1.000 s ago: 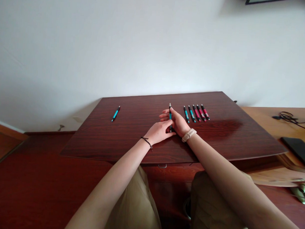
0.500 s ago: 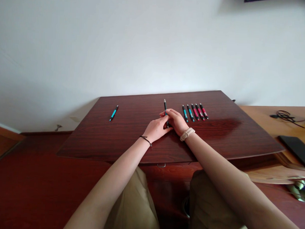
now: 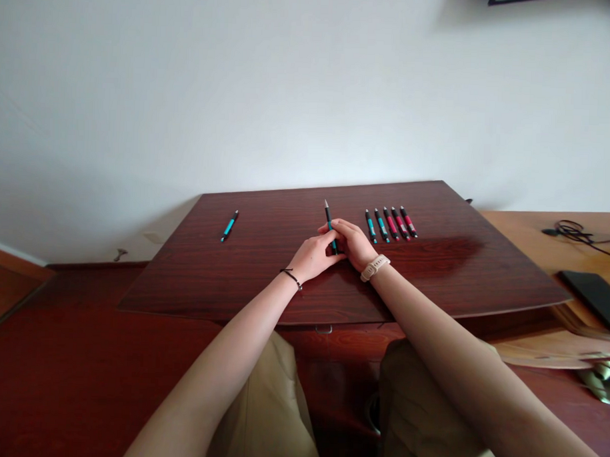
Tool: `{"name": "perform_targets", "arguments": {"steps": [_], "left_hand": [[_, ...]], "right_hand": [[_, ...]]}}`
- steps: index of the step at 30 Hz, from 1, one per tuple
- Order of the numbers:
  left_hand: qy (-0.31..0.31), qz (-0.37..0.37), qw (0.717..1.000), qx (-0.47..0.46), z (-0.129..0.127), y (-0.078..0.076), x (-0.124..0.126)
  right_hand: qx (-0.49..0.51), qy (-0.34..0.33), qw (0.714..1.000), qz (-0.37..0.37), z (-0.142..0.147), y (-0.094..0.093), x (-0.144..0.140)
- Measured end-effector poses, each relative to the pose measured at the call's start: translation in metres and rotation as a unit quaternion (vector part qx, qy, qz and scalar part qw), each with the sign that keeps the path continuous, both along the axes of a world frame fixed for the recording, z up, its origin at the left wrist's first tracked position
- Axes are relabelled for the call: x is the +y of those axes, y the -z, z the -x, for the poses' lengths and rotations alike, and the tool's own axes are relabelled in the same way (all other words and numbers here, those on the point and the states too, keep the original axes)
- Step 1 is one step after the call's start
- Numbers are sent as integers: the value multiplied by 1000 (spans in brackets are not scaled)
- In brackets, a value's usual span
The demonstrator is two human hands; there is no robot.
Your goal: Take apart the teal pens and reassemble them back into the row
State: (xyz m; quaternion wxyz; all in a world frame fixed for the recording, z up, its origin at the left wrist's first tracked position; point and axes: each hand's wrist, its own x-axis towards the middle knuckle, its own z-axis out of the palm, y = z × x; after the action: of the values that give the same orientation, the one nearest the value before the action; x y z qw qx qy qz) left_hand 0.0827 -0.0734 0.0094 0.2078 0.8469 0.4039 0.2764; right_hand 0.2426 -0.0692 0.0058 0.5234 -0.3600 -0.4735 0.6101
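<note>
A teal and black pen (image 3: pixel 328 216) is held between my two hands over the middle of the table, its silver tip pointing away from me. My left hand (image 3: pixel 311 257) has its fingers closed around the lower part of the pen. From the other side, my right hand (image 3: pixel 353 243) closes on the same pen, its fingers meeting the left ones. The pen's lower body is partly hidden by the fingers. Just right of my hands lie two teal pens (image 3: pixel 381 224) and several pink pens (image 3: pixel 399 224) in a row. One more teal pen (image 3: pixel 230 226) lies far left.
The dark wooden table (image 3: pixel 263 294) stands against a white wall (image 3: pixel 290 88). On its right is a lighter wooden surface (image 3: pixel 514 242) with a black cable (image 3: pixel 575 231) and a flat black object (image 3: pixel 593 298).
The pen in my hands has tilted slightly left at its tip, and the tip shows more pointed. Both hands stay in nearly the same place around it.
</note>
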Motion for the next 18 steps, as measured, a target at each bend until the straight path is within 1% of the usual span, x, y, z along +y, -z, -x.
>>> {"name": "perform_targets", "arguments": {"steps": [7, 9, 14, 18], "left_hand": [[8, 2, 1000, 6, 1, 2, 2], [24, -6, 1000, 4, 1, 2, 2], [66, -36, 997, 12, 2, 2, 1], [80, -54, 995, 27, 5, 2, -4]], "right_hand": [[-4, 6, 1000, 2, -1, 4, 3], [1, 12, 1000, -7, 0, 3, 2], [36, 39, 997, -56, 0, -5, -3], [37, 60, 996, -58, -1, -7, -5]]}}
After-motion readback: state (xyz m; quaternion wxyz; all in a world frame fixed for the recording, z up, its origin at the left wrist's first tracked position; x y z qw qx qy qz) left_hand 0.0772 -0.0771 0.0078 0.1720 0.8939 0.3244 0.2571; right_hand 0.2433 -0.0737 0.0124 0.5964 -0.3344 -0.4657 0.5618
